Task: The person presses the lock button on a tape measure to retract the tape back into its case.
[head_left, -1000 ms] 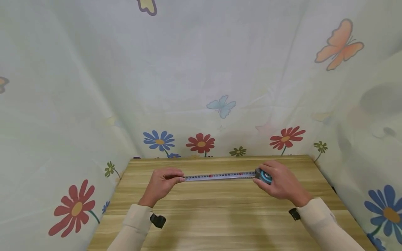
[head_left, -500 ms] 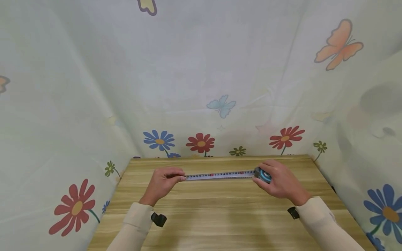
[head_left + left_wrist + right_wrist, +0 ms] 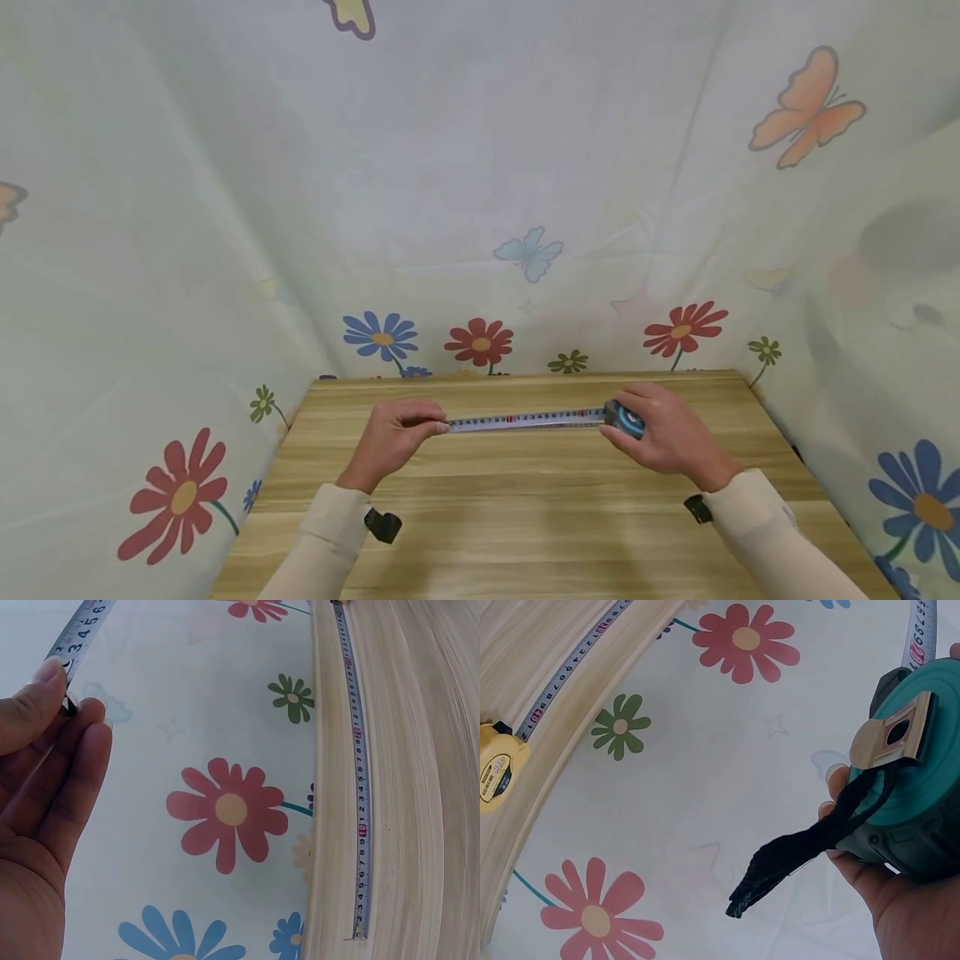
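Between both hands a tape measure's blade (image 3: 525,420) is stretched, numbered in black with red marks. My left hand (image 3: 393,437) pinches its free end between thumb and fingers; a dark end hook shows by the fingertips in the left wrist view. My right hand (image 3: 667,429) grips the teal and black case (image 3: 922,780), which has a metal clip and a black strap hanging from it. On the table lies a second tape measure with a yellow case (image 3: 501,769), its blade (image 3: 361,780) drawn out along the wood. In the head view that case is hidden.
The wooden table (image 3: 510,517) meets a pale cloth backdrop (image 3: 480,167) printed with flowers and butterflies at its far edge. Cloth hangs along both sides too. Black wrist devices (image 3: 383,526) sit at the cuffs.
My left hand has shifted slightly right, and the right hand a touch left. The stretch of held blade between them is a little shorter.
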The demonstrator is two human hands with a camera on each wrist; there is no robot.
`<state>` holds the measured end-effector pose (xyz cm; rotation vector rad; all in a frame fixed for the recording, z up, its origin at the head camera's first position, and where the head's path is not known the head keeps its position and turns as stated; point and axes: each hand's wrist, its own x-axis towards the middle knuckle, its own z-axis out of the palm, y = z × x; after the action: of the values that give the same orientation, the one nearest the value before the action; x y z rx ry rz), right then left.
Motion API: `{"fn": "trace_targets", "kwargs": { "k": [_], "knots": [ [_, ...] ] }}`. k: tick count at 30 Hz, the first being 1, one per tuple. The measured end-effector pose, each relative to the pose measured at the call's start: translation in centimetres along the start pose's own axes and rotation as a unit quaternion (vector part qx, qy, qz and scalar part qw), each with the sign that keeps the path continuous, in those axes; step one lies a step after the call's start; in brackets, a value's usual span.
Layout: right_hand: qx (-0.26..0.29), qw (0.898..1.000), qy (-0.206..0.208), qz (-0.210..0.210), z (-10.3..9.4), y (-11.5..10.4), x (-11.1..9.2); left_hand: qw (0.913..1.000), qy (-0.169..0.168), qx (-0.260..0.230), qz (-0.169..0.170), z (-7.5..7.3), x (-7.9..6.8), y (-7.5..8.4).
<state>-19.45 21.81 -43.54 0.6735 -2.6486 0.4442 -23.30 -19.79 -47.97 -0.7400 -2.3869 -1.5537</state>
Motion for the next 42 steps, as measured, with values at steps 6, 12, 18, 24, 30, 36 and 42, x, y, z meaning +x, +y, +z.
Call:
{"fn": "trace_targets", "kwargs": {
  "k": [6, 12, 18, 24, 30, 36, 42],
  "knots": [
    [-0.005, 1.000, 0.001, 0.002, 0.0, -0.2, 0.0, 1.0000, 0.004, 0.004, 0.007, 0.1, 0.0, 0.1],
    [-0.002, 1.000, 0.004, 0.003, 0.1, -0.4, 0.0, 0.9999, 0.001, 0.003, 0.014, 0.2, 0.0, 0.2],
    [-0.002, 1.000, 0.004, 0.004, 0.2, -0.6, 0.2, 0.9999, 0.004, 0.003, 0.009, 0.3, 0.1, 0.3],
    [-0.003, 1.000, 0.005, 0.000, 0.2, -0.9, 0.4, 1.0000, 0.001, -0.001, 0.005, 0.4, 0.2, 0.3],
    [-0.006, 1.000, 0.008, -0.005, 0.4, -1.1, 0.7, 0.9999, 0.003, -0.006, 0.009, 0.4, 0.2, 0.4],
    [-0.006, 1.000, 0.002, -0.001, 0.5, -1.4, 1.1, 0.9997, 0.010, -0.004, 0.020, 0.3, 0.2, 0.3],
    [-0.002, 1.000, -0.006, 0.010, 0.4, -1.6, 1.2, 0.9998, 0.010, -0.010, 0.017, 0.4, 0.1, 0.4]
  ]
}}
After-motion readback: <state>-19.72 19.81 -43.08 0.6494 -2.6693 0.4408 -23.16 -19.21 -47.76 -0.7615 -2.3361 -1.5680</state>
